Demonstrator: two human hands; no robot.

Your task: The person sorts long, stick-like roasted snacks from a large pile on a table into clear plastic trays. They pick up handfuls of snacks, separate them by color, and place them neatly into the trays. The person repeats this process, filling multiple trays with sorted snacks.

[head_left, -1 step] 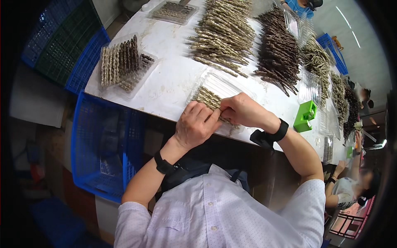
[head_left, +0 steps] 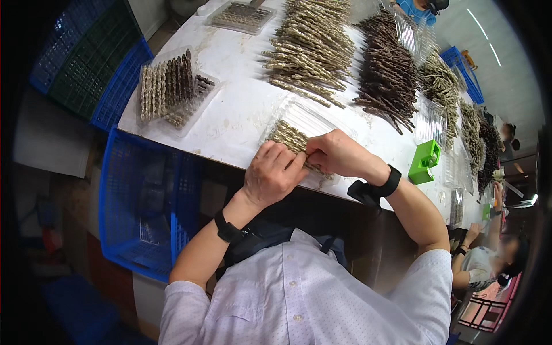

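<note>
A shallow clear plastic tray (head_left: 313, 113) lies near the table's front edge, its lid part folded out toward the far side. Knobbly gold twisted sticks (head_left: 289, 135) sit in a row in its near part. My left hand (head_left: 273, 175) bends over the near side of that row, fingers curled and closed. From the right, my right hand (head_left: 339, 154) meets it, thumb and fingers pinched together over the sticks. The fingertips of both hands touch or nearly touch, and whatever is between them is hidden. Beyond the tray rises a large heap of loose gold sticks (head_left: 310, 49).
Dark brown sticks (head_left: 388, 69) are heaped right of the gold ones. A green tape dispenser (head_left: 424, 162) stands right of my right hand. Filled packs (head_left: 167, 89) lie at the left; a blue crate (head_left: 138, 201) is below the table edge. Co-workers (head_left: 486, 261) sit along the table.
</note>
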